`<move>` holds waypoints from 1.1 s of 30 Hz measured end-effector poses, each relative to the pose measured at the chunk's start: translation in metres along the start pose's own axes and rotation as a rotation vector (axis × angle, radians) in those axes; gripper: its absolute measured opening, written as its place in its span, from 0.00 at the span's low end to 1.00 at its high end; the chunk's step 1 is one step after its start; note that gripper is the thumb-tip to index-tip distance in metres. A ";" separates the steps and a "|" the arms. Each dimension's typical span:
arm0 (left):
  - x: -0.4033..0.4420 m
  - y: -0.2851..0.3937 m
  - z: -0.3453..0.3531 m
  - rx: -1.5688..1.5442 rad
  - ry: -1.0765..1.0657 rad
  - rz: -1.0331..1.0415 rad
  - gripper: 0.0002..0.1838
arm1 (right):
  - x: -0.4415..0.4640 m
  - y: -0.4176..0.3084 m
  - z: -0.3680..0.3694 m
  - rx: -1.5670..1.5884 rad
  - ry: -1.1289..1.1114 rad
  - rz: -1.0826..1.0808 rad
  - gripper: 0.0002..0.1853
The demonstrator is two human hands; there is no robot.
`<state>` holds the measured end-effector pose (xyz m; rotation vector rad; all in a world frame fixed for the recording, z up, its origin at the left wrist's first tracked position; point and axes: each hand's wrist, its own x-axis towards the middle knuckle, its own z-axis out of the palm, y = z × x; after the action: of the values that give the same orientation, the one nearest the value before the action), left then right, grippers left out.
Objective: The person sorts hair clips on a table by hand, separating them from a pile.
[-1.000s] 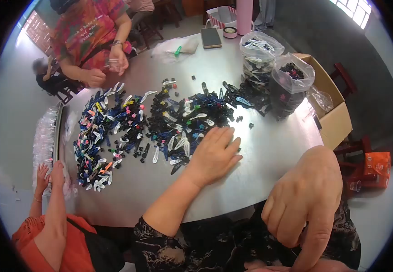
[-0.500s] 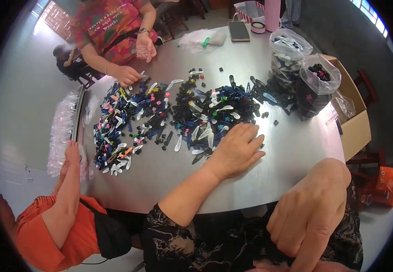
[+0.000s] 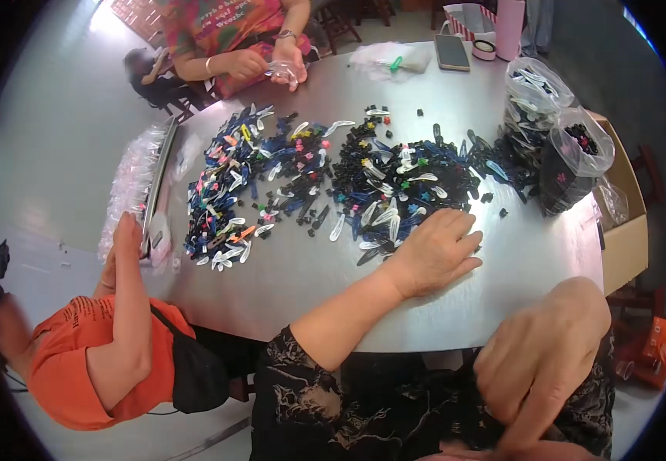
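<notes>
My left hand [image 3: 437, 252] rests palm down at the near right edge of a pile of hair clips [image 3: 402, 180]. Its fingers are lightly bent and apart, with no clip visible in them. The pile mixes black, navy and white snap clips with small black claw clips and a few coloured ones. Close to the camera, my right hand [image 3: 544, 353] is raised above my lap, back towards me. Most of its fingers are folded in, one points down to the bottom edge, and the palm is hidden. A second clip pile [image 3: 229, 184] lies farther left.
Clear bags of clips [image 3: 575, 165] stand at the right beside a cardboard box [image 3: 626, 242]. A phone [image 3: 452, 52] and pink bottle [image 3: 509, 31] are at the back. Opposite, a person's hands [image 3: 287, 65] hold clear plastic; another in orange [image 3: 102, 361] sits left by plastic packets [image 3: 129, 188].
The view has shifted, so the table appears farther right. The person opposite has drawn one hand back from the clips to the plastic in the other hand. My hands stay in nearly the same poses.
</notes>
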<state>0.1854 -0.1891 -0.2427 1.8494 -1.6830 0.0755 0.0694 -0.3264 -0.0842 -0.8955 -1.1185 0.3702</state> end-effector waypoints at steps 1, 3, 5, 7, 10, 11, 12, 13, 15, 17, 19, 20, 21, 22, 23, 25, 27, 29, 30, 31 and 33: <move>-0.001 0.000 0.000 -0.008 0.004 0.007 0.21 | -0.007 -0.004 -0.003 -0.373 0.114 0.111 0.08; -0.002 -0.001 0.001 0.011 0.009 -0.004 0.21 | -0.020 -0.013 -0.013 -1.121 0.340 0.320 0.09; -0.001 -0.001 0.001 -0.028 0.013 0.021 0.21 | -0.033 0.014 -0.061 -1.553 0.640 0.501 0.05; 0.000 0.001 0.001 -0.003 0.042 0.029 0.20 | -0.069 0.038 -0.103 -2.065 0.643 0.973 0.06; 0.000 0.004 -0.002 0.005 0.030 0.015 0.19 | -0.108 0.057 -0.132 -2.033 0.771 1.038 0.04; -0.001 0.004 -0.001 0.012 0.036 0.003 0.19 | -0.111 0.061 -0.135 -2.036 0.793 1.078 0.04; -0.002 0.004 -0.001 0.014 0.041 0.008 0.19 | -0.115 0.064 -0.138 -2.035 0.781 1.071 0.04; -0.001 0.004 0.000 0.017 0.046 0.016 0.19 | -0.119 0.067 -0.141 -2.050 0.783 1.055 0.04; -0.001 0.003 0.001 0.019 0.065 0.021 0.19 | -0.124 0.070 -0.146 -2.068 0.783 1.029 0.05; -0.003 0.002 0.002 0.014 0.050 0.014 0.19 | -0.131 0.073 -0.151 -2.094 0.808 1.025 0.06; -0.002 0.000 0.004 0.022 0.091 0.026 0.17 | -0.139 0.075 -0.154 -2.097 0.819 1.034 0.06; -0.001 -0.001 0.005 0.026 0.132 0.043 0.16 | -0.138 0.075 -0.154 -2.104 0.834 1.047 0.07; -0.001 -0.001 0.005 0.027 0.132 0.043 0.16 | -0.138 0.074 -0.153 -2.104 0.834 1.046 0.07; -0.002 -0.001 0.006 0.014 0.119 0.038 0.16 | -0.138 0.072 -0.151 -2.118 0.870 1.005 0.06; -0.002 -0.001 0.006 0.001 0.105 0.030 0.16 | -0.135 0.070 -0.148 -2.129 0.904 0.963 0.06; -0.001 -0.002 0.007 0.010 0.116 0.036 0.16 | -0.128 0.060 -0.140 -2.117 0.917 0.905 0.06; -0.001 -0.001 0.004 0.019 0.127 0.041 0.16 | -0.126 0.052 -0.132 -2.102 0.929 0.849 0.06; -0.002 0.000 0.000 -0.017 0.038 0.007 0.18 | -0.125 0.046 -0.124 -2.017 0.811 0.948 0.07; -0.003 0.000 0.001 -0.016 0.037 0.005 0.18 | -0.115 0.042 -0.116 -1.873 0.837 1.047 0.08; -0.003 0.000 0.002 -0.010 0.057 0.012 0.18 | -0.115 0.043 -0.115 -1.871 0.837 1.046 0.08; -0.003 0.000 0.002 -0.002 0.075 0.016 0.18 | -0.117 0.044 -0.115 -1.718 0.758 1.046 0.08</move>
<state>0.1838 -0.1877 -0.2458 1.8096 -1.6453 0.1483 0.1296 -0.4262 -0.2072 -2.8253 0.1221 -0.2540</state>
